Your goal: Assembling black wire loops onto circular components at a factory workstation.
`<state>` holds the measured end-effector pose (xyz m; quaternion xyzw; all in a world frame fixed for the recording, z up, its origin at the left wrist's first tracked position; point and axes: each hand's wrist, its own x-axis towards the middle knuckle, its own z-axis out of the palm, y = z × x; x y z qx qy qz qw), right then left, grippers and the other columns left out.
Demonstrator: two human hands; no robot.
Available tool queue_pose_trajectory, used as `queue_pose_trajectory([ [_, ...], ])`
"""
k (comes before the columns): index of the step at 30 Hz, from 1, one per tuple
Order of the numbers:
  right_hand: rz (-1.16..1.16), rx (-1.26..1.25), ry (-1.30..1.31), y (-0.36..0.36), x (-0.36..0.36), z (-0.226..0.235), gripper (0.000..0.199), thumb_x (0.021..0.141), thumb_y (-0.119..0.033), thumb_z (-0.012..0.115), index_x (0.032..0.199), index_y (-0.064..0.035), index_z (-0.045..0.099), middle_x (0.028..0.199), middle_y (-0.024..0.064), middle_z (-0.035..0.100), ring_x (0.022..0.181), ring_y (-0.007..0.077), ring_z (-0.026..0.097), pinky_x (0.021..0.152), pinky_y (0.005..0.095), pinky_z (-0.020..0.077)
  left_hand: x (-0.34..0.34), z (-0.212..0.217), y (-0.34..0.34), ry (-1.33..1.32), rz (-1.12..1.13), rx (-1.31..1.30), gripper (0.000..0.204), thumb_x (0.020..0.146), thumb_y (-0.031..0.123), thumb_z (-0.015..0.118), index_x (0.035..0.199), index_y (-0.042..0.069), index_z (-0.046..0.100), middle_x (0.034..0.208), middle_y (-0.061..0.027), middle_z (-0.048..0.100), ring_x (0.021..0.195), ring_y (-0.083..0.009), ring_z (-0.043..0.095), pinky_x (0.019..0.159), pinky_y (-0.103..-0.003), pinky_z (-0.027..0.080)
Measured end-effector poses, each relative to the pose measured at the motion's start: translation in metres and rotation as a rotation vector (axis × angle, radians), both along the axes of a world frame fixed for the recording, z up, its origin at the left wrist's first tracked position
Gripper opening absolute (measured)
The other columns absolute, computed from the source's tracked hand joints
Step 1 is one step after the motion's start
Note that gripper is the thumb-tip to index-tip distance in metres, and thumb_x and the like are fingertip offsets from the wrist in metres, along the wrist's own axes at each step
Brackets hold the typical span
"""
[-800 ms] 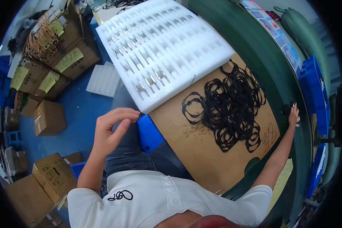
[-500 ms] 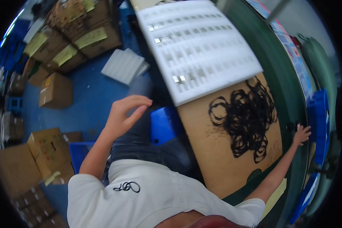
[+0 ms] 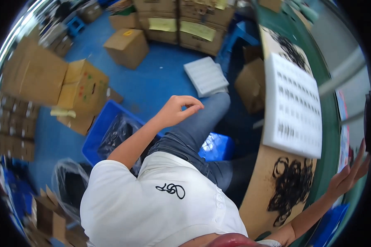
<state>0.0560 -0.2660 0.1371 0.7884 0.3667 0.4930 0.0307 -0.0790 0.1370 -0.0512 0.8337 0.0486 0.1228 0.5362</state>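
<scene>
My left hand [image 3: 178, 111] hangs in the air over my thigh, fingers loosely bent and thumb tip close to the index finger; nothing shows in it. At the far right my right hand [image 3: 347, 176] reaches up with fingers stretched out beside a dark upright object [image 3: 369, 123]; whether they touch it cannot be made out. Nearest on the bench to that arm is a tangled pile of thin black rings [image 3: 292, 185], lying on a cardboard sheet [image 3: 253, 201]. Beyond it rests a white foam tray [image 3: 272, 138] with rows of slots, several holding small dark parts.
A blue bin [image 3: 332, 224] stands by my right forearm. Left of me are a blue tub [image 3: 91, 142] lined with dark plastic and a clear-bagged bin [image 3: 61, 171]. Cardboard boxes [image 3: 127, 48] and white foam trays [image 3: 204, 76] sit on the blue floor. Another blue container [image 3: 223, 149] is beside my legs.
The view has swung, so the bench appears farther right. My right hand has risen from beside the blue bin to the dark object, fingers extended. My left hand stays over my thigh.
</scene>
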Motion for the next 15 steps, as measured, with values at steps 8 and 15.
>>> queue_pose_trajectory([
  [8, 0.403, -0.100, -0.036, 0.129, -0.008, 0.050, 0.055, 0.094, -0.044, 0.015, 0.127, -0.0112, 0.043, 0.130, 0.0032, 0.046, 0.114, 0.0226, 0.048, 0.103, 0.0384, 0.0317, -0.103, -0.026, 0.057, -0.116, 0.632, -0.237, 0.023, 0.087, 0.014, 0.049, 0.087, -0.002, 0.065, 0.084, -0.0085, 0.065, 0.071, -0.0134, 0.059, 0.066, -0.021, 0.044],
  [15, 0.595, 0.081, -0.053, 0.138, -0.017, 0.037, 0.053, 0.095, -0.043, 0.020, 0.117, -0.0080, 0.052, 0.129, 0.0071, 0.046, 0.116, 0.0271, 0.047, 0.101, 0.0481, 0.0317, -0.131, -0.049, 0.075, -0.210, 1.045, -0.610, 0.027, 0.088, 0.017, 0.045, 0.086, -0.002, 0.064, 0.084, -0.0074, 0.065, 0.070, -0.0120, 0.057, 0.067, -0.021, 0.043],
])
